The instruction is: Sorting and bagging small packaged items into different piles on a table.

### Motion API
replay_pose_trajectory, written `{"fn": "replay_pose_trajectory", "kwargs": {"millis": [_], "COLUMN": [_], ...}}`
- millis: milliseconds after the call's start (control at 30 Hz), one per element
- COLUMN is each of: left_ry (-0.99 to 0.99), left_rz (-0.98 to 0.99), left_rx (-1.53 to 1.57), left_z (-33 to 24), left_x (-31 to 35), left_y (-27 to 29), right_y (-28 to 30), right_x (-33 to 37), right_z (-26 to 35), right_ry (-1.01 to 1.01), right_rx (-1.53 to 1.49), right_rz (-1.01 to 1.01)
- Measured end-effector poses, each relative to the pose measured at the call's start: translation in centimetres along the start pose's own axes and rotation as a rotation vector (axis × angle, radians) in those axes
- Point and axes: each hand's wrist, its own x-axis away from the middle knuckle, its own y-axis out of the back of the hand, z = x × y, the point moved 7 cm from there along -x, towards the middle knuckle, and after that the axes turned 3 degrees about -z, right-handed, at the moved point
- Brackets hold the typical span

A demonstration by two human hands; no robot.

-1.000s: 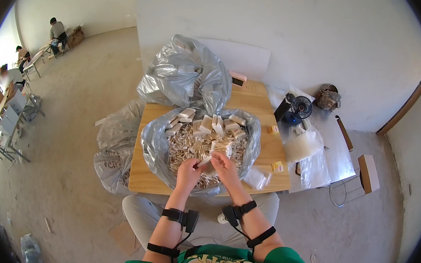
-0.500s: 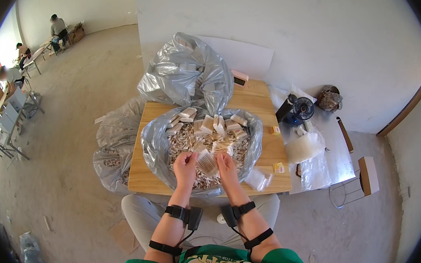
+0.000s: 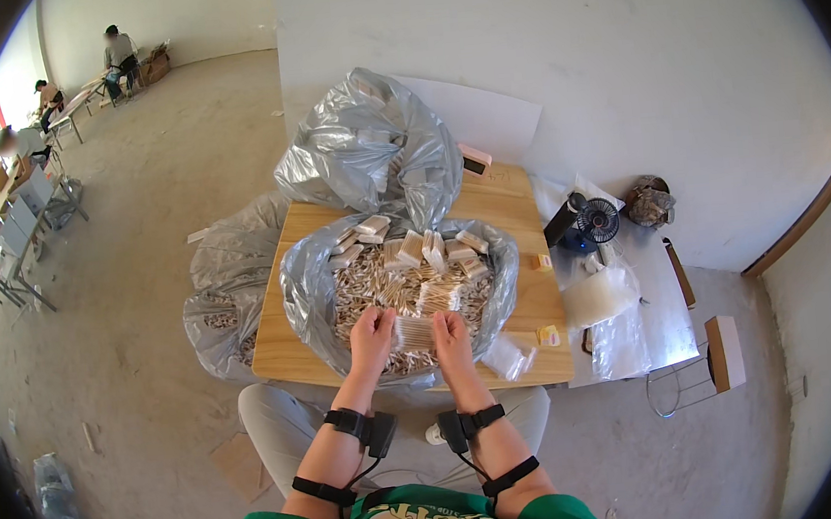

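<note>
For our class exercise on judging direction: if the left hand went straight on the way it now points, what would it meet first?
The left hand would probably meet the loose cotton swabs ahead in the open grey bag, though its height above them is unclear.

Left hand (image 3: 372, 340) and right hand (image 3: 452, 335) partly hide held sticks (image 3: 414, 334); 2 heads (image 3: 6, 141) (far off) are blurred.

Two hands (image 3: 371, 340) (image 3: 452, 337), one swab pack (image 3: 413, 334) over the near half of the tabletop (image 3: 511, 217)
On it, one open grey bag (image 3: 304, 294) and two yellow boxes (image 3: 541, 262) (image 3: 548, 335); at its back edge, another grey bag (image 3: 360, 131); right of it, one fan (image 3: 597, 219); far left, three people (image 3: 32, 145) (image 3: 49, 97) (image 3: 120, 53).
</note>
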Motion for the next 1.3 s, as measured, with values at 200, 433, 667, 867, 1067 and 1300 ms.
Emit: {"fn": "replay_pose_trajectory", "kwargs": {"millis": [200, 433, 667, 867, 1067, 1300], "left_ry": [-0.223, -0.118, -0.074, -0.062, -0.121, -0.165], "left_rz": [-0.06, -0.193, -0.175, -0.242, -0.327, -0.368], "left_rx": [-0.174, -0.197, -0.12, -0.079, -0.172, -0.24], "left_z": [-1.9, -0.5, 0.0, 0.8, 2.1, 0.9], "left_x": [1.4, 0.9, 0.0, -1.4, -3.2, -3.8], "left_y": [-1.0, 0.8, 1.4, 2.7, 5.1, 6.2], "right_y": [0.0, -1.8, -1.8, -0.7, -0.3, -1.6], "right_x": [0.4, -0.1, -0.8, -2.6, -5.1, -5.5], "right_z": [-1.9, -1.7, -2.3, -0.9, -1.6, 3.8], "right_ry": [0.015, -0.085, -0.312, -0.014, 0.02, 0.372], "right_rx": [0.195, 0.097, 0.089, 0.279, 0.381, 0.689], "right_rz": [-0.196, -0.091, -0.002, -0.151, -0.122, -0.13]}}
